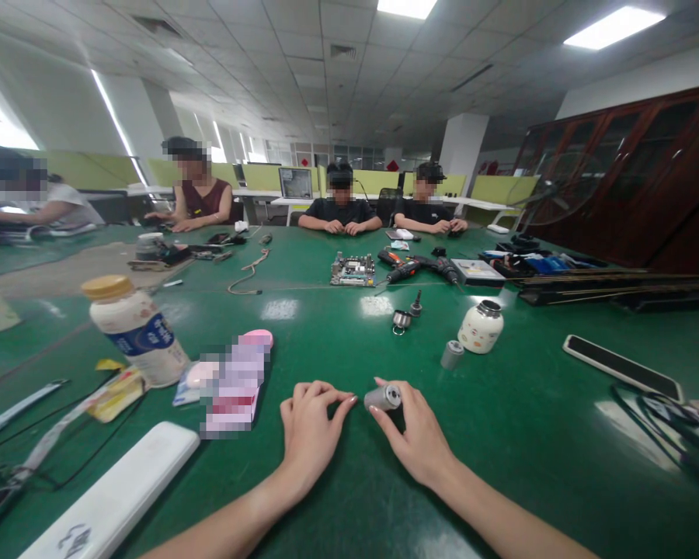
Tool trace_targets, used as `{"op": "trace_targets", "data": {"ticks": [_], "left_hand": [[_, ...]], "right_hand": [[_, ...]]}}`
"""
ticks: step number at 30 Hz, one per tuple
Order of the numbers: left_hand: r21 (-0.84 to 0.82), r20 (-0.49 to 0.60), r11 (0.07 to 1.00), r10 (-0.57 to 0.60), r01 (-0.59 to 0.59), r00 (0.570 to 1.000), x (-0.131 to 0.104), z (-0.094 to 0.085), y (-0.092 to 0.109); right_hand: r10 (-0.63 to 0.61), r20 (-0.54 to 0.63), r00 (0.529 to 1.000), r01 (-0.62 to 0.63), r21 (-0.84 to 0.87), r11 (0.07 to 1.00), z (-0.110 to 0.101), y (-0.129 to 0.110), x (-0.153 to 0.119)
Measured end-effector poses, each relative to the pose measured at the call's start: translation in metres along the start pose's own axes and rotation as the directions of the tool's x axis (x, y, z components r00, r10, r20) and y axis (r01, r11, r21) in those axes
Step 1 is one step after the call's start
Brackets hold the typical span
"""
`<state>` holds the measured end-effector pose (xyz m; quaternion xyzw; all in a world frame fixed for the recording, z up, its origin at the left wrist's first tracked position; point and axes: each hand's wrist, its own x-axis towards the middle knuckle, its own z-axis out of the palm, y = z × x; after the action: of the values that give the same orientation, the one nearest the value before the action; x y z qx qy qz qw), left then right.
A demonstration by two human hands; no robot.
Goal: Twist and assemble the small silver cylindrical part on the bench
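My right hand grips a small silver metal cylinder between thumb and fingers, low over the green table, its round end turned toward the camera. Just left of it, my left hand has its fingers bent and its thumb and fingertip close together; whether anything small is pinched there cannot be made out. A similar silver cylinder stands on the table beyond my right hand, beside an open cream-coloured bottle. Farther off lie a small metal cap with a ring and a dark pointed part.
On the left are a large bottle, a pink-purple package and a long white case. A phone lies right. Beyond are a circuit board and power drills. Several people sit around the green table.
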<state>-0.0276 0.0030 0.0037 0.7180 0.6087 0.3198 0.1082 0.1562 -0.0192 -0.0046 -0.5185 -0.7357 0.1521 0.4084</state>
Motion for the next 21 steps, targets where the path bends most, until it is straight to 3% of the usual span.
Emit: {"op": "trace_targets", "data": {"ticks": [6,13,18,21], "left_hand": [[0.042,-0.013,0.999,0.015,-0.014,1.000,-0.0006,0.0011,-0.0021],[0.035,-0.044,0.998,0.050,-0.048,0.998,-0.0018,0.0044,-0.0055],[0.038,-0.017,0.999,0.028,-0.027,0.999,-0.0018,0.0029,-0.0038],[0.036,-0.024,0.999,0.011,-0.010,1.000,-0.0024,0.0030,-0.0041]], "right_hand": [[0.053,-0.020,0.998,-0.053,-0.027,0.998,-0.0010,-0.0016,0.0004],[-0.044,-0.057,0.997,0.031,-0.219,0.975,-0.0013,0.0022,0.0004],[0.072,0.052,0.996,-0.066,-0.109,0.992,-0.0004,0.0053,0.0057],[0.039,0.113,0.993,-0.025,-0.123,0.992,-0.0008,0.0052,0.0094]]}}
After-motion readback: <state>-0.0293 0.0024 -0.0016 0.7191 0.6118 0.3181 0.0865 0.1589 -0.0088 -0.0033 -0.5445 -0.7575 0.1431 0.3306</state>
